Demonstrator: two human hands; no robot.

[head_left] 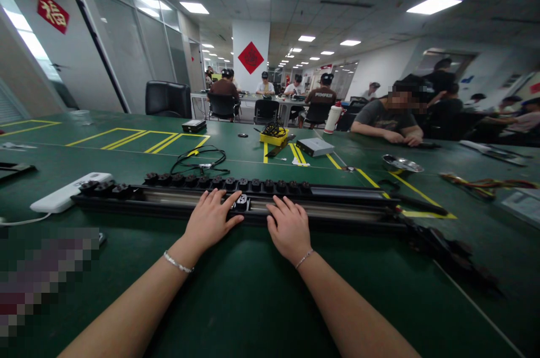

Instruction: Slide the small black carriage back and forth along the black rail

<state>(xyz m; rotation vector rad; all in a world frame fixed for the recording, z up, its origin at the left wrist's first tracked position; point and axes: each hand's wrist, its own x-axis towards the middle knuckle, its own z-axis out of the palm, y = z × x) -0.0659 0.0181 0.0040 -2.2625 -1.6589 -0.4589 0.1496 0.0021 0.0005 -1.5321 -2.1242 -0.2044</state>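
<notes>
A long black power-strip housing [346,214] lies across the green table in front of me, its open channel showing metallic strips. My left hand [213,217] rests on it with fingers spread, thumb and index finger beside a single socket module [242,202] seated in the channel. My right hand [290,229] lies farther right on the same housing, fingers stretched out and nothing visible in them. Just behind the channel runs a row of black socket modules [230,183]. More black sockets [103,188] sit at the housing's left end.
Left of the housing is a white power strip [70,194]. Behind it lie a black cable [200,161], a yellow tray with cables [273,134] and a grey box [315,146]. A metal bowl [402,164] and a seated person [392,119] are at the right.
</notes>
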